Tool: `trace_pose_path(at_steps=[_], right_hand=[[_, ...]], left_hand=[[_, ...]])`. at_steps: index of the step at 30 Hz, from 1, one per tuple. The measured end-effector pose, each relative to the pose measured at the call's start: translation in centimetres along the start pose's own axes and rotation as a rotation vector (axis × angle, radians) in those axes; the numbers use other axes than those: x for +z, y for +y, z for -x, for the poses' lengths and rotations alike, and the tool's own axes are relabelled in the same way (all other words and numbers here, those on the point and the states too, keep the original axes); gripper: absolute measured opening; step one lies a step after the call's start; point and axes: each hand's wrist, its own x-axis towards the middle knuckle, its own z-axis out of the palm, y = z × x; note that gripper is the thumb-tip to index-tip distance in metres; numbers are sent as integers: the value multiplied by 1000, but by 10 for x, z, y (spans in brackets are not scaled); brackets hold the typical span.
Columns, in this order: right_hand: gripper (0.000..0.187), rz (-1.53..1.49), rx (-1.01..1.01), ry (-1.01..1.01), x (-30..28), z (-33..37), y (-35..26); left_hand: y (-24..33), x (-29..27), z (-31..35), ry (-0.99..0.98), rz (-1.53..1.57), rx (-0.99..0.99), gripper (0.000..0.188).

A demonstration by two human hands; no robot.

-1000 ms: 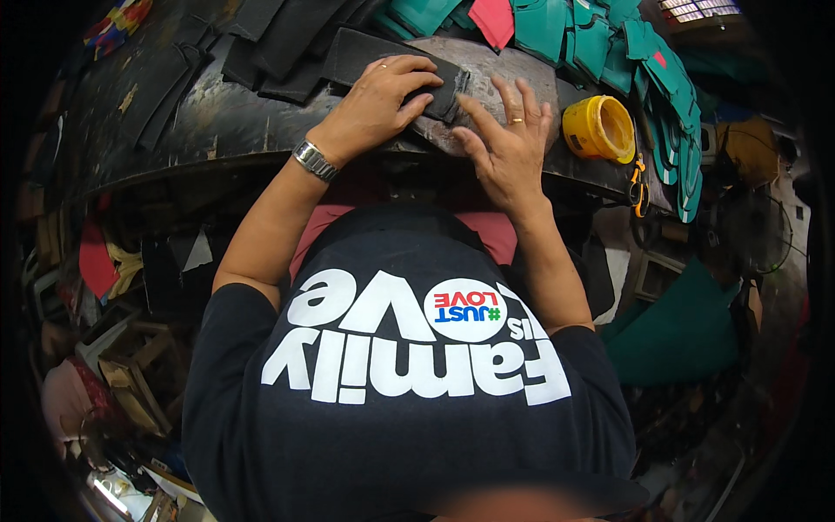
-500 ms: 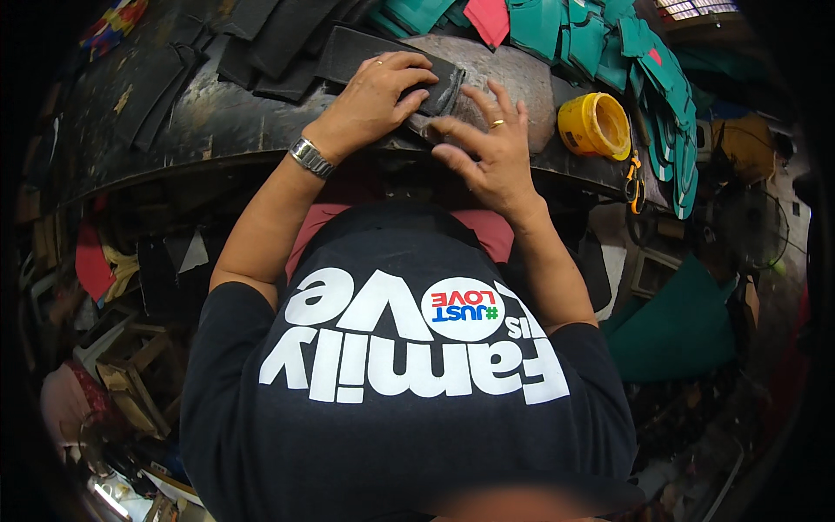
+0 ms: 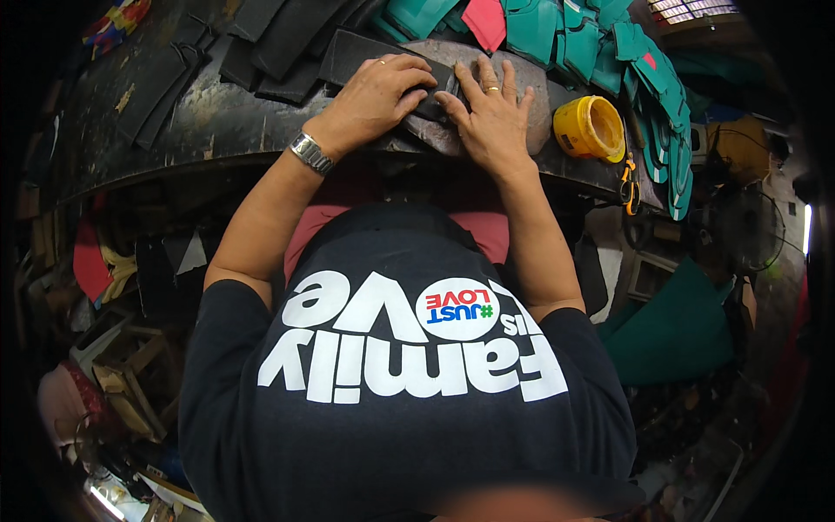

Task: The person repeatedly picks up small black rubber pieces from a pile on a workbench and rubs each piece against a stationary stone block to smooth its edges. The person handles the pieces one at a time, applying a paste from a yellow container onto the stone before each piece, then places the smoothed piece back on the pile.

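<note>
A flat black piece of sheet material (image 3: 355, 54) lies on the bench, its right end over a grey-brown slab (image 3: 531, 94). Bent over the piece, my left hand (image 3: 376, 94) grips it with curled fingers and thumb. Beside its right end, my right hand (image 3: 494, 117) rests with fingers stretched and spread, thumb and index finger at the piece's edge. The hands hide part of that end and whatever lies beneath it.
Several black pieces (image 3: 291, 39) overlap at the back left. Green cut pieces (image 3: 532, 33) and a red one (image 3: 484, 23) lie at the back right. Near the right edge are a yellow tub (image 3: 574, 127), tilted, and orange-handled scissors (image 3: 630, 184).
My right hand has moved slightly up and left and come down flat, fingers straighter, by the black piece's end. My left hand stays nearly in place.
</note>
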Motion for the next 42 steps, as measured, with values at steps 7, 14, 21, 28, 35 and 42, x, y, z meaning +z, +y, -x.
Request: trace_pose_path(at_steps=[7,14,21,28,35,42], right_hand=[[51,-344,-85,334,-64,-2,52],[45,169,126,-302,-140,7,148],[69,469,73,-478,-128,13,140],[51,289,61,-13,-149,19,137],[50,306,275,-90,-158,44,100],[30,-417,-18,81,-102,36,41]], left_hand=[[-22,-13,-24,-23,-144,36,40],[-23,-26,-38,-259,20,-166,41],[12,-48,-36,231,-17,114,29],[20,-19,-1,7,-189,123,30],[5,1,5,116,-117,30,30],[-3,12,5,146,-107,-1,22]])
